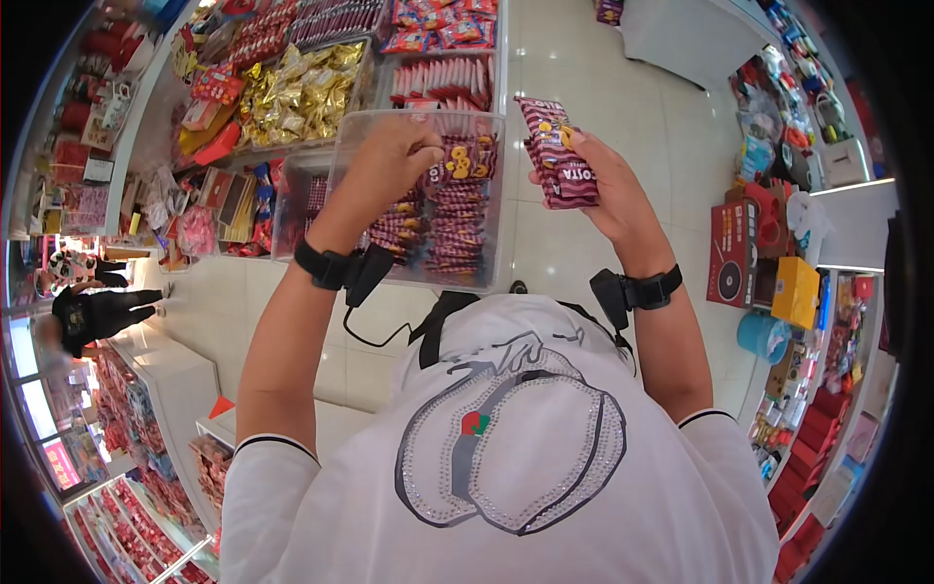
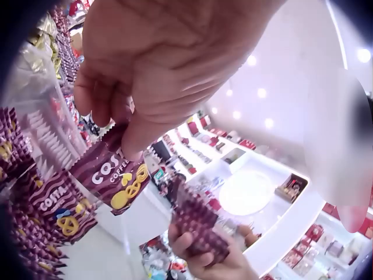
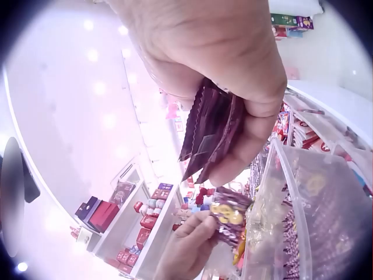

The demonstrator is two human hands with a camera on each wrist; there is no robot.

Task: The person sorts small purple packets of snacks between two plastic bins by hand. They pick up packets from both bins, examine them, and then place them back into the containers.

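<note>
My left hand (image 1: 394,161) pinches one purple wavy-striped packet (image 1: 469,159) by its edge, over a clear plastic bin (image 1: 419,284). In the left wrist view the packet (image 2: 111,169) shows its front, with white lettering and yellow pretzels, between thumb and fingers. Rows of similar packets (image 1: 455,229) fill the bin below. To the right of the bin, my right hand (image 1: 623,190) grips a small stack of the same packets (image 1: 559,161); in the right wrist view their serrated ends (image 3: 204,131) stick out between thumb and fingers.
Behind the bin are gold-wrapped sweets (image 1: 297,92) and trays of red packets (image 1: 443,78). A white counter (image 1: 691,39) stands at the back right, above tiled floor. Shelves with boxes and a blue bucket (image 1: 764,336) line the right. A person in black (image 1: 97,316) is at the far left.
</note>
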